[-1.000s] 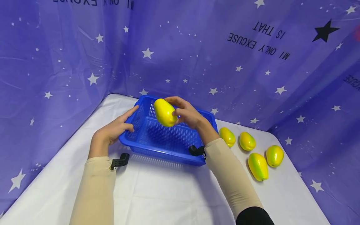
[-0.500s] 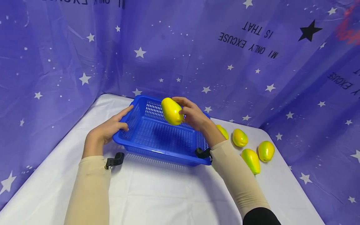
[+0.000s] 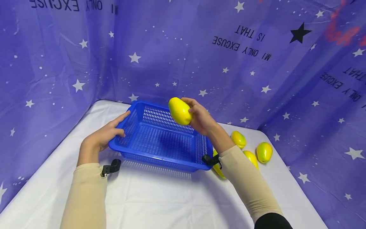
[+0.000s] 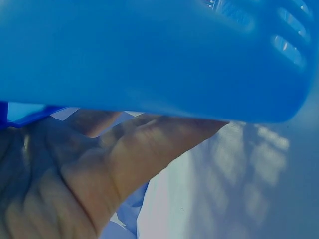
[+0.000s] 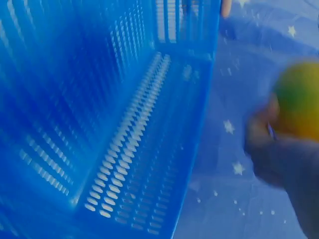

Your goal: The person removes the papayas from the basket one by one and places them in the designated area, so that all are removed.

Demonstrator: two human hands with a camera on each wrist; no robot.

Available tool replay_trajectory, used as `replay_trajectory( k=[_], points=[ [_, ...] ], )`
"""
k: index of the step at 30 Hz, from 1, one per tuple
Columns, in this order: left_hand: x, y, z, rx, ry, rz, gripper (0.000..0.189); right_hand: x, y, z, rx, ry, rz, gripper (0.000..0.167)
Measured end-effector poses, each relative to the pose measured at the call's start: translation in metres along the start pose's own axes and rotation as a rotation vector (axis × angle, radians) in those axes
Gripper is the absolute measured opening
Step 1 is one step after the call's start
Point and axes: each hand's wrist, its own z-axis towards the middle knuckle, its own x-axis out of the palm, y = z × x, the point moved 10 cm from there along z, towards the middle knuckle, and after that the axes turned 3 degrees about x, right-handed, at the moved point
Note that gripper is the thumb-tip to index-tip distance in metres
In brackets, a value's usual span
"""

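In the head view my left hand (image 3: 104, 135) grips the left end of a blue plastic basket (image 3: 160, 159), thumb over the rim and fingers along the outside. The left wrist view has the thumb close under the blue wall. My right hand (image 3: 201, 119) holds a glossy yellow mango (image 3: 180, 111) above the basket's far right part, fingers behind it and thumb on its near side. In the right wrist view this mango (image 5: 301, 102) is blurred and shows some green. No fruit shows on the visible basket floor.
Right of the basket, several yellow-green mangoes (image 3: 264, 152) lie on the white cloth (image 3: 160, 203); one mango (image 3: 218, 165) is partly hidden by the right wrist and basket. A purple starry curtain (image 3: 171, 47) stands close behind and on both sides.
The head view has turned slightly right. My right hand has carried the mango right and a little up relative to the basket. The left hand keeps its grip on the basket.
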Motion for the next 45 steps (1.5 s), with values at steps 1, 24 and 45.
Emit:
replay_trajectory(
  k=[1,24,45],
  points=[
    [0.000,0.000,0.000,0.002,0.004,0.000,0.095,0.000,0.002,-0.002,-0.002,-0.001,0.006,0.066],
    [-0.014,0.003,0.009,0.012,0.072,0.037,0.094,-0.052,0.025,-0.069,-0.058,-0.285,-0.108,0.061],
    [-0.054,0.009,0.000,0.042,0.090,-0.008,0.092,-0.112,0.039,-0.147,-0.091,-0.454,-0.149,0.060]
  ],
)
